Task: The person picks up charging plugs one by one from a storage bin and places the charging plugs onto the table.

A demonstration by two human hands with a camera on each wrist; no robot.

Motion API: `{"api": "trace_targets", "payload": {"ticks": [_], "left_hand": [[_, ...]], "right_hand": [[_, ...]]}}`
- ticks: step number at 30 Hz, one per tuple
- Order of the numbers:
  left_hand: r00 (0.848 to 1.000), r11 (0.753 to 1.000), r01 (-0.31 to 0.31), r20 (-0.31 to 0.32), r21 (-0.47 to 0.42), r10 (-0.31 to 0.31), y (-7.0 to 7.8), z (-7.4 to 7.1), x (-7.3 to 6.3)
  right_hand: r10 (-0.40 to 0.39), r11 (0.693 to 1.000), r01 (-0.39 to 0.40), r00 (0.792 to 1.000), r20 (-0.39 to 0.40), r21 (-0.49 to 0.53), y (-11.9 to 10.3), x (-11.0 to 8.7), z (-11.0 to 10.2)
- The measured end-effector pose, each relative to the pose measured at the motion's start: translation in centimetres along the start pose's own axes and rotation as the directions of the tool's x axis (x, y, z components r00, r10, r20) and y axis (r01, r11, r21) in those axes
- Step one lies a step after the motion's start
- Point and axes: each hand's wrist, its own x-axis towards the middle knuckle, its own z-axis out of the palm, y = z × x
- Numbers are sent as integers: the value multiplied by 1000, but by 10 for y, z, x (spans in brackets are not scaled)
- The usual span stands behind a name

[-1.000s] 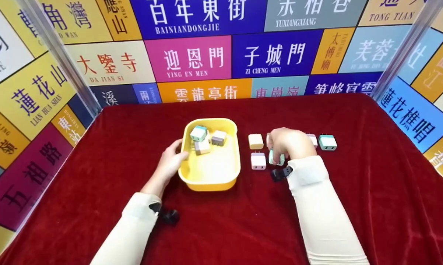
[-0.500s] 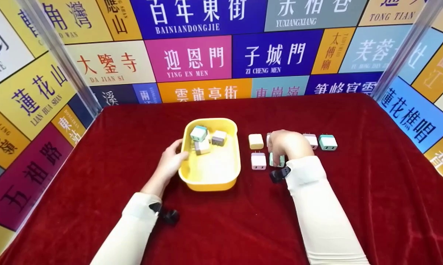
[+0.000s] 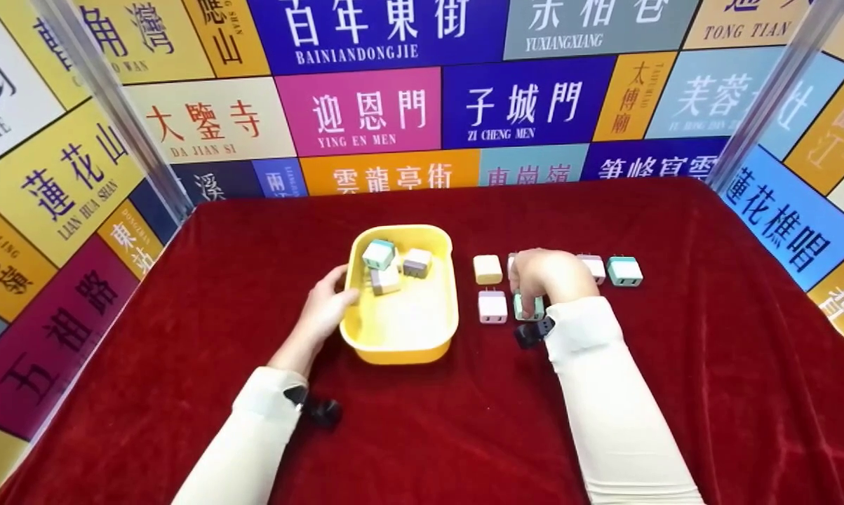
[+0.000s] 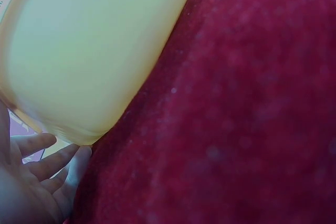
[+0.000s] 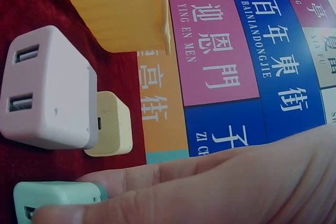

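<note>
At the bottom edge of the head view, two cream-white sleeves (image 3: 625,414) reach in over a dark red velvet cloth (image 3: 422,435), each with a small black device (image 3: 323,412) at the cuff. Right of centre, the person's right hand (image 3: 555,275) bends downward, pinching a small mint-green block-shaped plug charger (image 5: 58,195); the right wrist view puts the charger between the thumb, along its near side, and the fingers behind it. The charger sits in the lower row, at the fingertips. Just left of it lies a white charger with a lilac back (image 3: 492,310), apart from the fingers.

Left of centre, the left hand (image 3: 327,301) holds the left side of a yellow rounded-rectangular tub (image 3: 400,356), thumb at the rim, fingers slightly bent against the outer wall. Three chargers lie inside toward the upper end: teal-and-white (image 3: 378,254), cream-and-grey (image 3: 386,280) and grey-and-white (image 3: 417,261).

Farther up on the right, a cream charger (image 3: 487,269), a second white-and-lilac one (image 3: 592,269) and a white one with a teal back (image 3: 625,271) stand in a row; the right hand partly hides its middle. Across the top runs a wall of multicoloured sign panels (image 3: 365,105).
</note>
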Motion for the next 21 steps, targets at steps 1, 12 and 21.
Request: {"api": "trace_targets", "payload": {"ticks": [1,12,21], "left_hand": [[1000,1000,-1,0,0,1,0,0,0],[1000,1000,-9,-1,-17,9,0,1,0],[1000,1000,1,7,-20,-1,0,0,0]], "right_hand": [[-1,1000,1,1000,1,-2,0,0,0],[10,999,-9,999,32,-32,-2,1,-2],[10,1000,-9,1000,30,-18,-2,0,-3]]}}
